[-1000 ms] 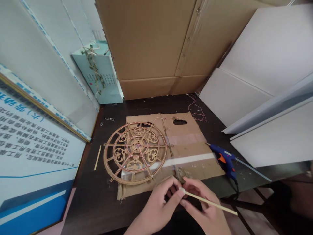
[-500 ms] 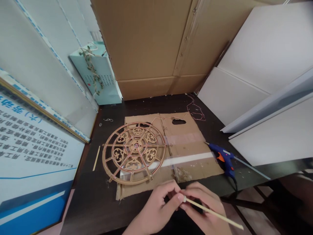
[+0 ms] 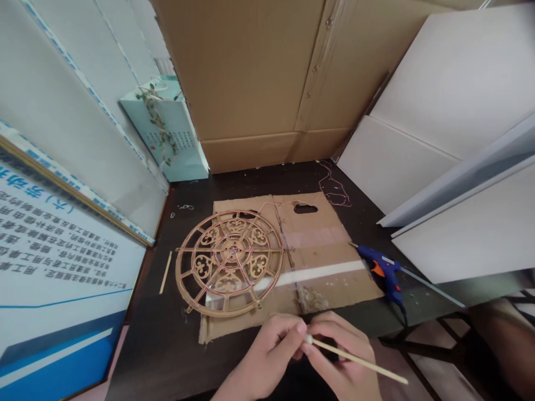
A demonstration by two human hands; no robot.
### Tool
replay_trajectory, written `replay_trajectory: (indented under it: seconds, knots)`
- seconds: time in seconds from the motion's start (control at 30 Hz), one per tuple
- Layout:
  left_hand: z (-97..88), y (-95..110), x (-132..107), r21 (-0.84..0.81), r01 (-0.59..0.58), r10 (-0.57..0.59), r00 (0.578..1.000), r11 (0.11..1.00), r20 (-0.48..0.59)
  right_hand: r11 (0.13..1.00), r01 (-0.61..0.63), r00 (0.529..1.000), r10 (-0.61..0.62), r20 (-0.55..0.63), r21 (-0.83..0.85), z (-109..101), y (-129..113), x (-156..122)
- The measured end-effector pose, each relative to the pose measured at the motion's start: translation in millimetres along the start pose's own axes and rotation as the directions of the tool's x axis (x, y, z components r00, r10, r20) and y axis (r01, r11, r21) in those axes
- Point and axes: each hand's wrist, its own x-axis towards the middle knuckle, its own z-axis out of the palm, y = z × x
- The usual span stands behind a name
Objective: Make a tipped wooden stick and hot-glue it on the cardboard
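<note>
A thin wooden stick (image 3: 363,362) slants down to the right across my right hand (image 3: 346,353), whose thumb and fingers are closed on it. Near its upper end is a small white lump (image 3: 308,338), of a material I cannot make out. My left hand (image 3: 273,351) pinches at that same end, thumb beside the lump; its fingertips partly hide the stick's tip. Beyond my hands, a round openwork wooden wheel frame (image 3: 228,284) with copper-coloured wire along its rings lies flat, partly on a cardboard sheet (image 3: 313,223).
A blue glue gun (image 3: 389,278) with its glue stick lies at the right table edge. Loose copper wire (image 3: 334,192) curls at the back. Another wooden stick (image 3: 165,273) lies left of the wheel. A pale green box (image 3: 175,133) and tall cardboard (image 3: 254,72) stand behind.
Both hands and the stick have shifted slightly left. My left thumb has moved off the front of the white lump to its left side.
</note>
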Motion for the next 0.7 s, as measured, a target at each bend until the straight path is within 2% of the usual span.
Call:
replay_trajectory:
  seconds: [0.27, 0.37, 0.47, 0.6, 0.7]
  knots:
    - [-3.5, 3.2, 1.3, -0.057, 0.036, -0.031, 0.995, 0.998, 0.091, 1.0, 0.025, 0.999, -0.026, -0.025, -0.016, 1.9, 0.1, -0.3]
    - [-3.0, 1.4, 1.1, -0.039, 0.031, -0.029, 0.998, 0.999, 0.055, 1.0, -0.001, 1.0, 0.001, 0.009, 0.021, 1.8, 3.8, -0.6]
    - [-2.5, -2.1, -0.4, -0.027, 0.039, -0.039, 0.999, 0.999, 0.014, 0.998, -0.001, 1.0, 0.002, -0.013, 0.062, 3.0, 5.4, -1.8]
    - [-2.7, -1.7, -1.2, 0.016, 0.029, -0.03, 0.999, 0.999, 0.026, 0.998, 0.014, 0.999, -0.012, -0.04, 0.057, 4.7, 3.4, -2.4]
    - [-2.7, 3.2, -0.3, 0.047, 0.024, -0.025, 0.999, 0.999, 0.026, 0.998, -0.002, 1.0, 0.002, 0.002, 0.064, 2.7, 1.3, -1.5]
